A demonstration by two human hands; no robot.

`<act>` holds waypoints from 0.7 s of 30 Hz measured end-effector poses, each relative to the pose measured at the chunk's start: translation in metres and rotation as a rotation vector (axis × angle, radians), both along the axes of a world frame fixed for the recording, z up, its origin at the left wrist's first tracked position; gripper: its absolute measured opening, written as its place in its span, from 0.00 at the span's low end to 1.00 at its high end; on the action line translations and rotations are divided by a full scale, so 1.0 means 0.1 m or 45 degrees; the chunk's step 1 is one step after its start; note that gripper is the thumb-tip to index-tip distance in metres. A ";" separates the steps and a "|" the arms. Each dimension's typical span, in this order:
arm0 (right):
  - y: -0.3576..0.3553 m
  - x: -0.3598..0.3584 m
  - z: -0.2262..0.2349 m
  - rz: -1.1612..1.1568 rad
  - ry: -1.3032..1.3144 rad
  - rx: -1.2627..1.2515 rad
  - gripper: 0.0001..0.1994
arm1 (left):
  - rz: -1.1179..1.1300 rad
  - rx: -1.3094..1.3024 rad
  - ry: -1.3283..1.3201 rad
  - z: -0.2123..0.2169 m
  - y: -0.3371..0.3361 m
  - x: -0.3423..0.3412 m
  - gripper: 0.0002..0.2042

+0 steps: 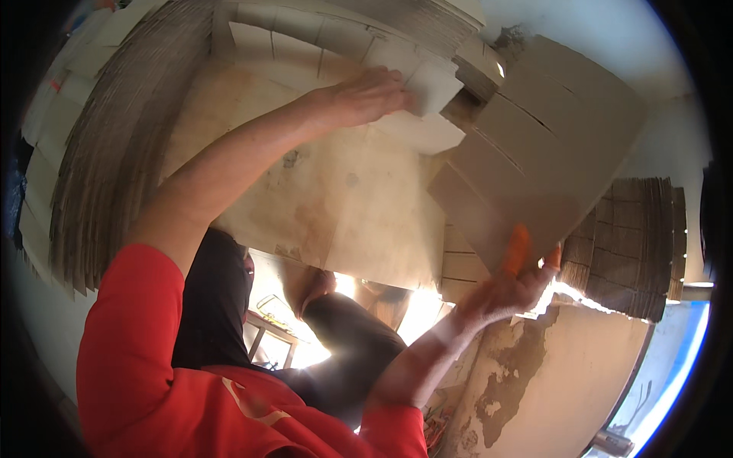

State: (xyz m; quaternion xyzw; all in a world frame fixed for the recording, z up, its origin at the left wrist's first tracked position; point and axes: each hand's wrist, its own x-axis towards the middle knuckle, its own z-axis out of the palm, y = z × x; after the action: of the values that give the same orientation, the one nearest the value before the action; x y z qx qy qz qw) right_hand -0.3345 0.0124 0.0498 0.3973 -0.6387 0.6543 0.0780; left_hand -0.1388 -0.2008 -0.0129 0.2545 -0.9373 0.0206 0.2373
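My right hand, with orange coverings on the fingers, grips a large slotted cardboard sheet by its lower edge. The sheet is tilted up at the right, with long cuts across it. At the far side of the table, my left hand has its fingers closed at a paler slotted cardboard strip. Its fingertips are slightly blurred against the strip. Another piece of cardboard shows beneath that strip, just past the left hand.
A tall stack of cardboard sheets stands along the left side of the wooden table. More cardboard is stacked at the back. Another bundle sits at the right, above a wall with peeling paint. My legs are below the table's near edge.
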 end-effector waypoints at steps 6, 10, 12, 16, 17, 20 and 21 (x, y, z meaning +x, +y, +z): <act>-0.04 0.06 -0.06 0.073 0.108 0.087 0.16 | 0.023 -0.067 -0.130 -0.08 0.05 0.11 0.09; -0.05 0.16 -0.02 0.083 0.290 0.217 0.19 | 0.048 -0.012 -0.215 0.00 0.06 0.10 0.11; -0.07 0.21 -0.05 0.113 0.294 0.245 0.20 | 0.111 0.118 -0.301 0.09 0.09 0.05 0.10; -0.08 0.24 -0.14 0.172 0.425 0.277 0.22 | 0.137 0.164 -0.323 0.03 0.12 -0.02 0.06; -0.10 0.24 -0.15 0.159 0.492 0.274 0.22 | 0.118 0.108 -0.301 -0.01 0.14 -0.03 0.05; -0.12 0.23 -0.19 0.124 0.597 0.265 0.22 | 0.000 0.072 -0.164 -0.15 0.20 -0.07 0.04; -0.12 0.23 -0.21 0.113 0.616 0.263 0.23 | -0.016 0.056 -0.146 -0.19 0.24 -0.09 0.04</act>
State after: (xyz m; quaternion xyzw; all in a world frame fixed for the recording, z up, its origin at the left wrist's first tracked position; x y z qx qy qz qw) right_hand -0.3119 0.0004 0.0292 0.5756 -0.6467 0.4745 0.1589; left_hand -0.1476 -0.1771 -0.0318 0.2523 -0.9511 0.0132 0.1777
